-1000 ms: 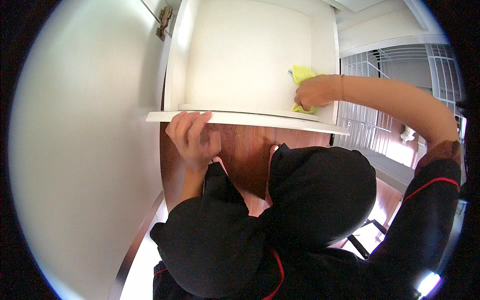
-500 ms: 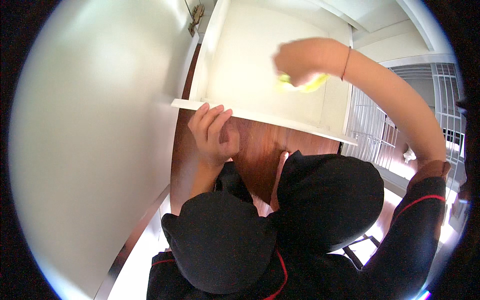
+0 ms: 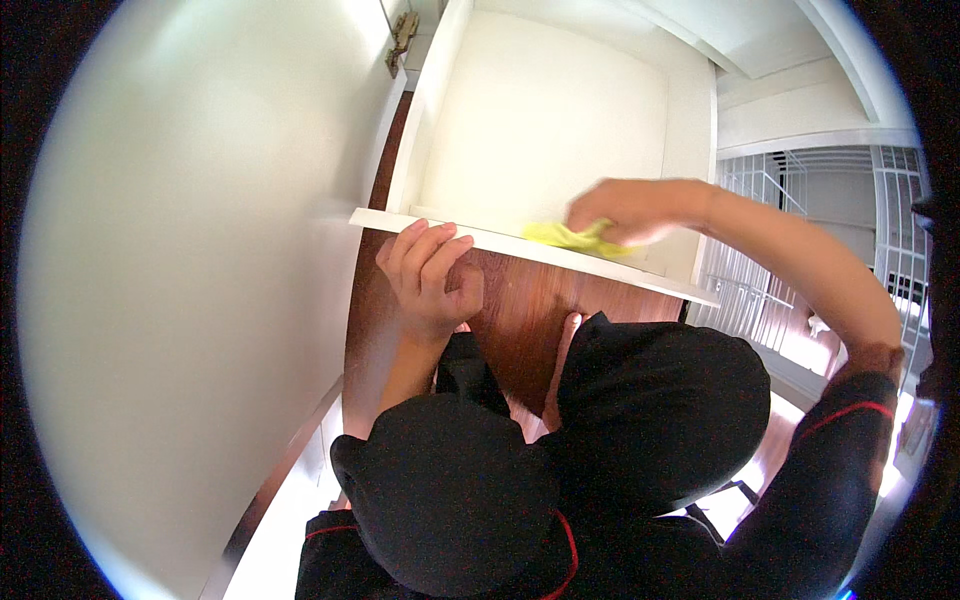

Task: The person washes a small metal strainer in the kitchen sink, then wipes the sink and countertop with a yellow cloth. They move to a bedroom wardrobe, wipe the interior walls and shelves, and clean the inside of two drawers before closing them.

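Observation:
A white drawer (image 3: 545,110) is pulled out in front of me, its inside bare apart from my hand and the cloth. My right hand (image 3: 622,212), slightly blurred, is closed on a bright yellow cleaning cloth (image 3: 572,238). The cloth lies bunched low inside the drawer, close along the inner side of the drawer front (image 3: 500,241). Over the top edge of that front, near its left end, my left hand (image 3: 428,275) hooks its curled fingertips, with the thumb bent in below.
A large white cabinet door (image 3: 200,260) with a metal hinge (image 3: 402,40) stands swung out on the left. White wire racks (image 3: 755,285) are at the right. My knees, in black trousers (image 3: 650,410), sit close below the drawer above a reddish-brown wooden floor (image 3: 515,320).
My right hand has come toward me with the yellow cloth, from the middle of the drawer to its front edge. The left hand keeps its place on the drawer front.

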Available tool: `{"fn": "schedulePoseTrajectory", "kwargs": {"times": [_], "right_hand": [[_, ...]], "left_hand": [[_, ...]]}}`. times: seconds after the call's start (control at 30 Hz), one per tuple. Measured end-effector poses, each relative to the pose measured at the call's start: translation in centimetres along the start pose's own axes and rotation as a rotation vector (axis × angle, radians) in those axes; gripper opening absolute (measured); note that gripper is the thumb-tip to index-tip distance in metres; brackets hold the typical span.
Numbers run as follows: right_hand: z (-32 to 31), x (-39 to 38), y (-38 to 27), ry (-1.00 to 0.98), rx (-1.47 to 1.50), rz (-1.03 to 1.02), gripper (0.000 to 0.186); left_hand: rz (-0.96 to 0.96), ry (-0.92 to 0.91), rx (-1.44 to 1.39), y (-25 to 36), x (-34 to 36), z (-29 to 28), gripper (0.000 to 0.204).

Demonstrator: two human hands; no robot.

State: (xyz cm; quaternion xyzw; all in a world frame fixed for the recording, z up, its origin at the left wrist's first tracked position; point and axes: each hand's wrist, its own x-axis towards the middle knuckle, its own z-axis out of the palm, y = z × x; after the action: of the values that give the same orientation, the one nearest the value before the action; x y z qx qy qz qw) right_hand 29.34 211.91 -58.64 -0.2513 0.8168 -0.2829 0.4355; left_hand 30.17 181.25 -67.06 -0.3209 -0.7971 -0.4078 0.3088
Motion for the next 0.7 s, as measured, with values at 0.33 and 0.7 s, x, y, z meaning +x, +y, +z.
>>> {"fn": "schedulePoseTrajectory", "kwargs": {"times": [0.33,0.7], "right_hand": [[-0.4,10.8,-4.5,0.306,-0.016,-0.315,0.033],[-1.0,5.0,-2.7,0.02,-0.285,-0.128,0.033]], "left_hand": [[-0.053,0.075,0.02,1.2,0.6,1.2,0.036],[-0.054,0.002,0.052,1.3,0.5,-0.1,0.042]]}}
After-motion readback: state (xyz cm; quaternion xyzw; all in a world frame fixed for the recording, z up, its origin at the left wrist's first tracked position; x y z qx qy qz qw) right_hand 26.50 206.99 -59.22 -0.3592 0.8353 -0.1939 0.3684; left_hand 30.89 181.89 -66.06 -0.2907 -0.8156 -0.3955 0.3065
